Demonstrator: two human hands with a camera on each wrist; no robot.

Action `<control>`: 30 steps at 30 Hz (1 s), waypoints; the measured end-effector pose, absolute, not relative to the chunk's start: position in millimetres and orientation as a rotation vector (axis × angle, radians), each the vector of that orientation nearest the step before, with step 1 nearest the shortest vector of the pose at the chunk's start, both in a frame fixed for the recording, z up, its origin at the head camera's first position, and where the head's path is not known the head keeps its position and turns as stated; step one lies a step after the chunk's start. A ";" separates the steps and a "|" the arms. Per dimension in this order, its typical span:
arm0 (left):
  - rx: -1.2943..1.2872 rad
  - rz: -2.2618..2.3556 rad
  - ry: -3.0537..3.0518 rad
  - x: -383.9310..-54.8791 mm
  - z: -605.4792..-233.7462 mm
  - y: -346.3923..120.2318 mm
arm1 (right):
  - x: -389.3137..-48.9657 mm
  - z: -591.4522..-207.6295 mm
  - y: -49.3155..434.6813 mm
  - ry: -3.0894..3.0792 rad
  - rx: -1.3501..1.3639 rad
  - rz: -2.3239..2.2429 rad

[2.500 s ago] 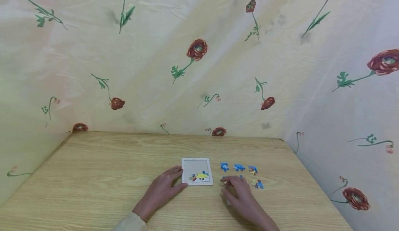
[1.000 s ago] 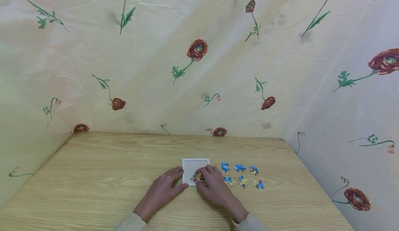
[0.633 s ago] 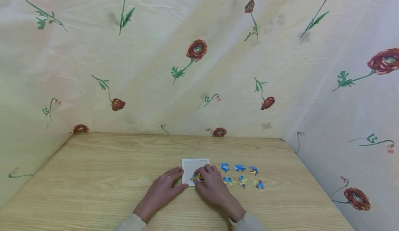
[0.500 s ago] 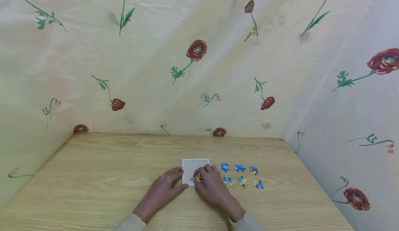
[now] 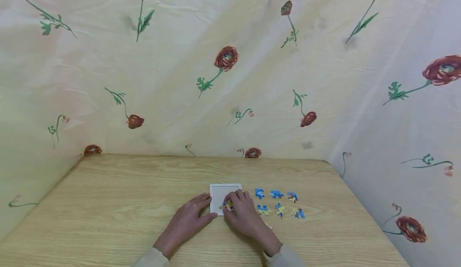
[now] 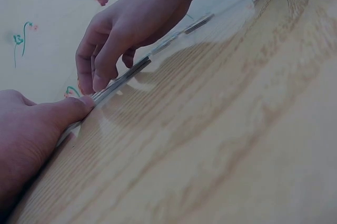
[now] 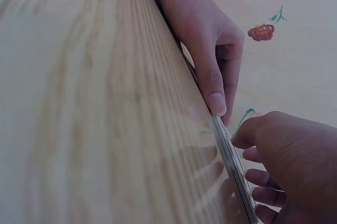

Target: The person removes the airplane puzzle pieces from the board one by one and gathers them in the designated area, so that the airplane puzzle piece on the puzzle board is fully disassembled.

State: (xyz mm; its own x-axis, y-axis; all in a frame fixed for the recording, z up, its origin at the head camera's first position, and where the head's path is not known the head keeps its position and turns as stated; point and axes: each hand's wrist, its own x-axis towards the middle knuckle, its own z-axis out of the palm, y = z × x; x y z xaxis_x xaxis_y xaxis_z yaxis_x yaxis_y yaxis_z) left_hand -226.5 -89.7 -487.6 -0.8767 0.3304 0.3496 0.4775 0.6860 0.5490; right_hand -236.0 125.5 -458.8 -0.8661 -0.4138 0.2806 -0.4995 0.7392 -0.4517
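Note:
My left hand (image 5: 191, 217) holds the near left corner of a white square puzzle tray (image 5: 215, 186), thumb at its front edge and fingers along its left side. In the left wrist view, the left thumb (image 6: 73, 109) lies on the tray's rim. My right hand (image 5: 245, 215) reaches over the tray's lower right part, its bent thumb and fingertips pinching at a puzzle piece (image 5: 228, 205) with yellow on it. The right hand hides most of the pieces laid there. In the right wrist view, its fingers (image 7: 258, 176) are bent down beside the tray's edge.
Right of the tray, loose jigsaw pieces lie in two rows: blue ones (image 5: 276, 194) at the back, yellow and blue ones (image 5: 263, 209) nearer. Another light piece (image 5: 269, 227) shows beside the right wrist. A flowered cloth (image 5: 162, 99) hangs behind the wooden table (image 5: 144, 187).
My right hand has moved left from the loose pieces onto the tray, then shifted only slightly there. The left hand has stayed at the tray's corner.

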 end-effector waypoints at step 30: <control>-0.654 -0.971 -2.661 -226.4 -487.7 -90.4 | -236.9 -458.4 129.6 -2.749 0.776 0.902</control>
State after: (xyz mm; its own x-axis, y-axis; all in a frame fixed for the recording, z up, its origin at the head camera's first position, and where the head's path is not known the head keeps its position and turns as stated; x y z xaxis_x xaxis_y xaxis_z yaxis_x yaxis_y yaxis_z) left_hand -226.4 -90.4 -487.7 -0.8726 0.3286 0.3613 0.4841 0.6801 0.5505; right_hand -236.9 129.6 -458.4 -0.8557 -0.4291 0.2892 -0.5170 0.6862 -0.5117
